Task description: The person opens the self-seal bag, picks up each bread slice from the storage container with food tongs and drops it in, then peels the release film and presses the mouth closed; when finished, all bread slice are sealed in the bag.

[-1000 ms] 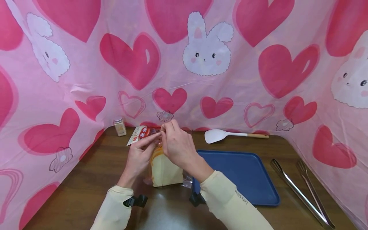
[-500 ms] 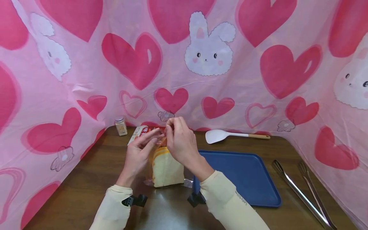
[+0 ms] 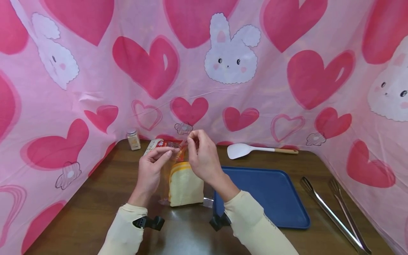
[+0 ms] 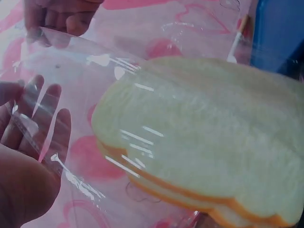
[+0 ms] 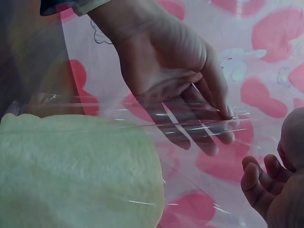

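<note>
Both hands are up at the top end of the clear bag [image 4: 99,60], and it's delicate fingertip work! The left hand [image 3: 149,173] brings thumb and forefinger together, apparently nipping the film, other fingers loosely spread behind it. Across from it, the right hand [image 3: 204,156], fingers bent, pinches the film's edge. Below, the sliced bread [image 3: 186,186] sits inside the bag on the table [image 3: 105,187], just beside the blue tray [image 3: 259,194]. Working the bag's mouth looks like the step here; next calls for a sure pinch each side and gentle, even tension.
</note>
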Demonstrator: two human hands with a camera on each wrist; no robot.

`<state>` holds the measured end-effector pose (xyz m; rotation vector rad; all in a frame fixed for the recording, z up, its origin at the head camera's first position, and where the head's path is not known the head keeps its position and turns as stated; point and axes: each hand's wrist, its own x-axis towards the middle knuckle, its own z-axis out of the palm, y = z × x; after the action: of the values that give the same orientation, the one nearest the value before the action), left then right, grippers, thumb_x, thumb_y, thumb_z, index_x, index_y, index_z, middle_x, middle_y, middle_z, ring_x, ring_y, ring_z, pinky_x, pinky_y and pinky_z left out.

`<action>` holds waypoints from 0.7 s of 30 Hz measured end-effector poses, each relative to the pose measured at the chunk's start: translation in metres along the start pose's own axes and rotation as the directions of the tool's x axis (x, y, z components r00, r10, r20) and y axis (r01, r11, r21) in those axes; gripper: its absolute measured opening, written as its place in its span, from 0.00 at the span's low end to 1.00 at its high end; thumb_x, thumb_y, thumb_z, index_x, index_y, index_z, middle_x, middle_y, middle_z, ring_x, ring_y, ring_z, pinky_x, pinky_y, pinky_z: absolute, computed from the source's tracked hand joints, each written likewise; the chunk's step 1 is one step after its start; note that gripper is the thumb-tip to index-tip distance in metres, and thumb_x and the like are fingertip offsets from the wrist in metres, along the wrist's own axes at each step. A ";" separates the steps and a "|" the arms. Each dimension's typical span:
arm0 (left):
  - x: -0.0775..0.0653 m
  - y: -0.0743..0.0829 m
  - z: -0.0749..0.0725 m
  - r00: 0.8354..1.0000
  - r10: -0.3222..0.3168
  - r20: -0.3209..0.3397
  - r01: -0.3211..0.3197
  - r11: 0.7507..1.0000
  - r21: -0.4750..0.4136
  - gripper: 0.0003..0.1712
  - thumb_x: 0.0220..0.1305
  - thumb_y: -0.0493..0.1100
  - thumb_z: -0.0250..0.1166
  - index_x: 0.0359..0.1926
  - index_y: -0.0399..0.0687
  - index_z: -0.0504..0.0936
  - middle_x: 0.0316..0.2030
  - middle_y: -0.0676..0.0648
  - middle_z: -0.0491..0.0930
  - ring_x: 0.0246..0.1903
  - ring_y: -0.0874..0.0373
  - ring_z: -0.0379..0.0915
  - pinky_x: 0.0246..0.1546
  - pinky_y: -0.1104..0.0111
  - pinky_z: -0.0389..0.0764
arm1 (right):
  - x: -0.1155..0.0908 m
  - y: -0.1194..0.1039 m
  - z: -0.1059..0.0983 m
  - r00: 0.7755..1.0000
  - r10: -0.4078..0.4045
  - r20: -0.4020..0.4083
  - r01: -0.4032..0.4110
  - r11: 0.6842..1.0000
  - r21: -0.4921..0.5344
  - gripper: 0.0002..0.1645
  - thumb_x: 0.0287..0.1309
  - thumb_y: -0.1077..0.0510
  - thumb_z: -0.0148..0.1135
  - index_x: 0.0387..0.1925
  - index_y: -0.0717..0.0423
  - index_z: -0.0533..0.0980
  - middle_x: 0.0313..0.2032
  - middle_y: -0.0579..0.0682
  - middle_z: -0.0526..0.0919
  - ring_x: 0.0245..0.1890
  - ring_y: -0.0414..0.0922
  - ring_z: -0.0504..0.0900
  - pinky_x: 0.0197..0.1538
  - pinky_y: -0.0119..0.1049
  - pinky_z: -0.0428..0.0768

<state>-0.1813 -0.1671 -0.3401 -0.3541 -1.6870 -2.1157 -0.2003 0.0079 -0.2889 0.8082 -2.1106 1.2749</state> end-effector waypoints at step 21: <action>0.002 -0.001 0.007 0.997 0.016 -0.076 -0.021 0.998 -0.063 0.07 0.71 0.26 0.64 0.42 0.33 0.88 0.34 0.52 0.92 0.39 0.62 0.90 0.45 0.71 0.88 | -0.010 -0.002 0.000 0.914 -0.401 0.058 0.401 0.878 -0.260 0.26 0.51 0.56 0.85 0.47 0.61 0.81 0.39 0.53 0.84 0.29 0.41 0.81 0.35 0.24 0.84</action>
<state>-0.1837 -0.1602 -0.3390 -0.3029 -1.5710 -2.1455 -0.1920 0.0093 -0.2954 1.0549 -1.9256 0.7520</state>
